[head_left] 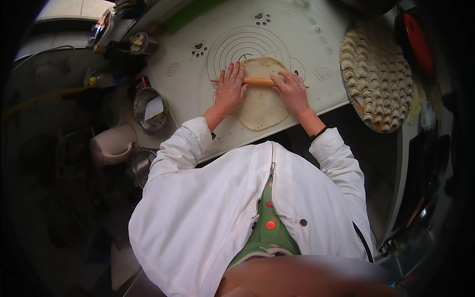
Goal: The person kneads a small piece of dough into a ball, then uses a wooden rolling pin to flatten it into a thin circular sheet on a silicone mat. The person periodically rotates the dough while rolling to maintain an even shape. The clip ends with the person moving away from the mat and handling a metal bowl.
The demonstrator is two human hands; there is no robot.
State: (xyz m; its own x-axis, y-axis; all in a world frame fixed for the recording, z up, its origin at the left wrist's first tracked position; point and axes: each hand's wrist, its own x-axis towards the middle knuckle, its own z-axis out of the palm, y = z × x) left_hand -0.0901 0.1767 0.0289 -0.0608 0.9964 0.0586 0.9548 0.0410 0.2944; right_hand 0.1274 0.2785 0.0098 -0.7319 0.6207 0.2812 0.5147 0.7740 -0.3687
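Note:
A thin wooden rolling pin lies crosswise over a large, flat sheet of dough with small specks in it. My left hand rests on the pin's left part, its fingers stretched out flat across it and pointing away from me. Bent fingers of my right hand close over the pin's right part; both tapered ends stick out past the hands. The dough spreads under the pin and reaches toward the near edge of a white mat printed with circles and paw marks.
At the right, a round tray is packed with rows of dumplings. A red-and-black round object stands beyond it. On the left are a metal bowl holding a white scraper-like piece, a pale kettle and a jar.

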